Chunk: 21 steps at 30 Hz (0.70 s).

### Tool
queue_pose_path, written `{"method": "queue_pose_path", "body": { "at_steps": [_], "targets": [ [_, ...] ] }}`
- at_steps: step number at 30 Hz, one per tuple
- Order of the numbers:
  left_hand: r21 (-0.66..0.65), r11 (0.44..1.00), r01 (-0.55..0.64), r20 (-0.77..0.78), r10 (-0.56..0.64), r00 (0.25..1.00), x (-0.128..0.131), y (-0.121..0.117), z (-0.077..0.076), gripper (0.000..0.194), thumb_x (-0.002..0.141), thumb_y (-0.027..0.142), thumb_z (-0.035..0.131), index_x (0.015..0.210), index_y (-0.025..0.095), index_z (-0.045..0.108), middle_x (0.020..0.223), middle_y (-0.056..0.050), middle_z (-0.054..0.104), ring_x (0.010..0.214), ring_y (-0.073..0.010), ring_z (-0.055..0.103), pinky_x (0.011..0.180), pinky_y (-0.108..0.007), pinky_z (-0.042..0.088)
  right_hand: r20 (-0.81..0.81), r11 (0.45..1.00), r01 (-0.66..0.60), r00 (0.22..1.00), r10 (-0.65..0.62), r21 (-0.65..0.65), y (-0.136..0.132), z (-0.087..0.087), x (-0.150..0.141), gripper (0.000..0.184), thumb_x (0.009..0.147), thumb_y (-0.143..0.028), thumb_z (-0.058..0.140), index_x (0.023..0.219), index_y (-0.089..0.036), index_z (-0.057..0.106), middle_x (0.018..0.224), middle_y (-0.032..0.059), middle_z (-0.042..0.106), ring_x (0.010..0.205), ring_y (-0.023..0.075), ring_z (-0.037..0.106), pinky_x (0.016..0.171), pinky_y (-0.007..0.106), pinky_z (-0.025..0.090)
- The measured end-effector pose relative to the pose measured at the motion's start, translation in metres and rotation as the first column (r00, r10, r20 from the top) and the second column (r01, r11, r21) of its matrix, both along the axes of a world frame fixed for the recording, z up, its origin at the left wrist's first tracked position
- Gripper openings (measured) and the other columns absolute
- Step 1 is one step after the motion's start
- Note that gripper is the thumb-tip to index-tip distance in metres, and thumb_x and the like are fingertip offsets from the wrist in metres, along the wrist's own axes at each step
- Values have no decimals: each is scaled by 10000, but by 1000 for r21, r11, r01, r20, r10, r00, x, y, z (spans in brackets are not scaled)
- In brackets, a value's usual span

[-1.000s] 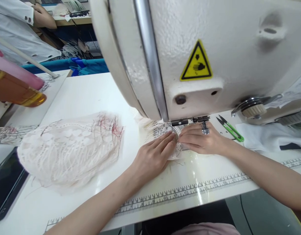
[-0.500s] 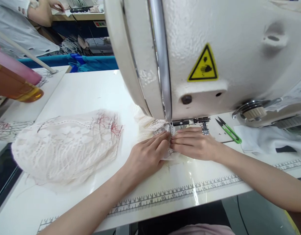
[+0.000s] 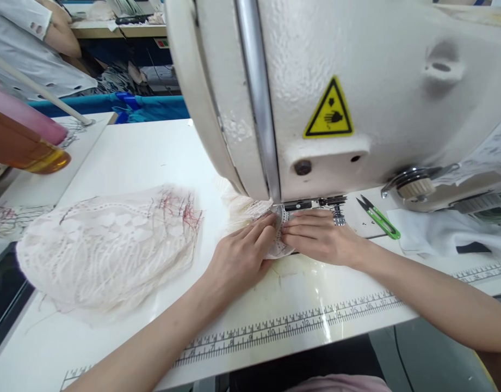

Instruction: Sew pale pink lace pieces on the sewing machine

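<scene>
A small piece of white lace (image 3: pixel 277 247) lies on the bed under the head of a big white sewing machine (image 3: pixel 335 92). My left hand (image 3: pixel 240 256) lies flat on the lace, fingers stretched toward the presser foot (image 3: pixel 315 204). My right hand (image 3: pixel 319 237) presses the lace from the right, fingers extended and close together, a ring on one finger. The fingertips of both hands meet just in front of the foot. The needle itself is hidden by the machine head.
A heap of cream lace pieces with red threads (image 3: pixel 107 242) lies on the white table (image 3: pixel 123 158) to the left. Green thread snips (image 3: pixel 378 218) rest right of the foot, white cloth (image 3: pixel 441 234) beyond. Another person's sleeve (image 3: pixel 25 38) shows far left. A ruler strip (image 3: pixel 299 324) runs along the front edge.
Both hands have slid slightly left with the lace, away from the foot's right side. The view has shifted a little; the lace heap stays put.
</scene>
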<state>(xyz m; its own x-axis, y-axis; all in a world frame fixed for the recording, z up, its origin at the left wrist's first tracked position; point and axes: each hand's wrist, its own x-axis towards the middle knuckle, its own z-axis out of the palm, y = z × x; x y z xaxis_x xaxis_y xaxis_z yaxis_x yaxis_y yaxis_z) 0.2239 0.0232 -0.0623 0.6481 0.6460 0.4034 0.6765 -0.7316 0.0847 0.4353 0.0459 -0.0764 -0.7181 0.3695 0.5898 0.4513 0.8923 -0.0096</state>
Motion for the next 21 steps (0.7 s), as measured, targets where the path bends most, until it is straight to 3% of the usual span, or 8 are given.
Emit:
{"method": "queue_pose_path", "body": {
  "at_steps": [8, 15, 21],
  "targets": [
    [45, 999, 26, -64, -23, 998, 1, 2, -3, 413, 849, 168, 473, 1239, 53, 544, 1271, -141, 609, 1149, -264, 602, 916, -392, 562, 38, 999, 13, 999, -11, -51, 3, 3, 2, 196, 902, -57, 485, 891, -175, 640, 960, -19, 723, 934, 122, 658, 854, 281, 552],
    [69, 997, 39, -96, -32, 995, 1, 2, -2, 406, 878, 206, 452, 1231, 51, 577, 1278, -132, 599, 1171, -277, 583, 923, -408, 559, 56, 995, 100, 994, -98, -16, 1, 3, 7, 240, 891, -45, 467, 919, -207, 641, 962, -35, 723, 912, 110, 664, 794, 272, 544],
    [81, 996, 36, -91, -29, 995, 3, 2, -1, 408, 884, 223, 466, 1233, 47, 582, 1284, -151, 589, 1181, -289, 573, 913, -415, 563, 31, 995, 93, 995, -92, -22, 4, -1, 10, 153, 894, -118, 510, 928, -200, 634, 972, -25, 720, 977, 110, 648, 712, 258, 502]
  ]
}}
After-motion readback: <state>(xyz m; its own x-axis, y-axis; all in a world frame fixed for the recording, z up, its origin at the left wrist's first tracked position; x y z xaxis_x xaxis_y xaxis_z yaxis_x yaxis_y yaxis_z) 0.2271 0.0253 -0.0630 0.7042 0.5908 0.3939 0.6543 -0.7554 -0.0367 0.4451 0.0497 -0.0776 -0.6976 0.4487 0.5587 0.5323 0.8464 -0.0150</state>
